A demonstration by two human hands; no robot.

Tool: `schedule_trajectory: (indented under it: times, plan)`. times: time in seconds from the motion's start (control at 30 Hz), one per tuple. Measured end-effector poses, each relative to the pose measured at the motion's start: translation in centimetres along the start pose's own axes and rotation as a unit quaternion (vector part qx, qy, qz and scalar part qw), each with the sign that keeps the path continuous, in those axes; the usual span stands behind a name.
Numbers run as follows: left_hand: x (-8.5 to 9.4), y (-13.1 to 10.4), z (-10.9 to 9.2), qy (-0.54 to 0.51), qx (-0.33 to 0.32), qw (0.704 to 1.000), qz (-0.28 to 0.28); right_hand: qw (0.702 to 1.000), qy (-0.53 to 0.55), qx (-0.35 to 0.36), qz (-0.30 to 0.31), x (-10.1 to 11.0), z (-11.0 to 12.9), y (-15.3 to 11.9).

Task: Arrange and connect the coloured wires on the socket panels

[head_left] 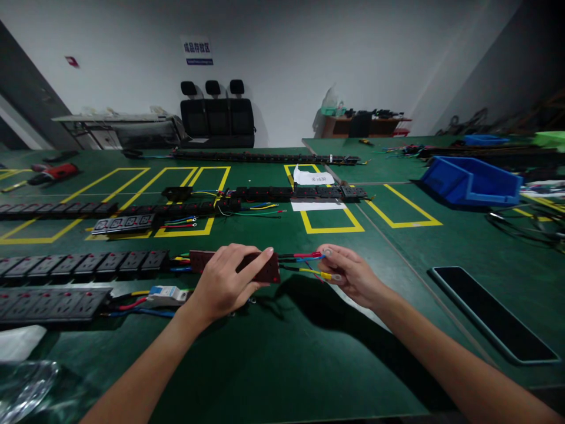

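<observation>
My left hand (pixel 227 277) is wrapped over a dark reddish-brown socket module (pixel 272 270), gripping it just above the green table. Coloured wires (pixel 304 257) come out of its right end, some red and blue, another yellow-green with a ring terminal. My right hand (pixel 351 274) pinches these wires near their tips. To the left, a row of black sockets (pixel 88 265) lines up with the module, and short wires run between them. Nearer me lies a second black socket strip (pixel 53 303), wired to a grey-white circuit breaker (pixel 166 295) partly behind my left wrist.
A phone (pixel 494 315) lies at the right, with a blue bin (pixel 472 182) beyond it. Further socket strips (pixel 273 193) and paper sheets (pixel 313 176) lie across the table. A red power tool (pixel 55 174) is far left; clear plastic (pixel 29 383) sits near left.
</observation>
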State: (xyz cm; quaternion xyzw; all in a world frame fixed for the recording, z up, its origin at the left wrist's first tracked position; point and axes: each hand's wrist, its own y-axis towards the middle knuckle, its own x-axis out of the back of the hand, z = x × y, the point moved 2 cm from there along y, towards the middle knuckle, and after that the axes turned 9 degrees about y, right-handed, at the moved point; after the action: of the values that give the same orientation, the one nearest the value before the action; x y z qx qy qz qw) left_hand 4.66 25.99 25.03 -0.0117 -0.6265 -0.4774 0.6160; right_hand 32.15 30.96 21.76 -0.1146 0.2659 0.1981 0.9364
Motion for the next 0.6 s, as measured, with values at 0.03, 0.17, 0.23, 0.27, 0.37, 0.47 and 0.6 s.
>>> schedule_trajectory:
  times: [0.03, 0.17, 0.23, 0.27, 0.37, 0.47, 0.6]
  plan:
    - [-0.01, -0.03, 0.03, 0.004, -0.001, 1.000, -0.003, 1.000, 0.000, 0.004, -0.002, -0.06, 0.07, -0.03]
    - [-0.04, -0.10, 0.12, 0.019, 0.000, 1.000, -0.009, 1.000, 0.007, 0.008, -0.015, -0.31, 0.57, -0.26]
    - [0.01, -0.07, 0.08, 0.025, 0.003, 1.000, -0.015, 1.000, 0.015, 0.003, -0.006, -0.48, 0.81, -0.42]
    - [0.06, -0.03, 0.05, 0.028, 0.005, 0.999, -0.019, 1.000, 0.019, 0.001, 0.003, -0.56, 0.89, -0.50]
    - [0.20, 0.07, -0.02, 0.033, 0.012, 0.999, -0.030, 0.999, 0.035, -0.003, 0.027, -0.70, 0.93, -0.67]
    - [0.14, 0.03, 0.00, 0.033, 0.013, 0.999, -0.025, 0.998, 0.051, -0.003, 0.041, -0.70, 0.78, -0.72]
    - [-0.17, -0.15, 0.05, 0.028, 0.006, 1.000, -0.002, 0.997, 0.037, -0.008, 0.071, -0.81, 0.72, -0.78]
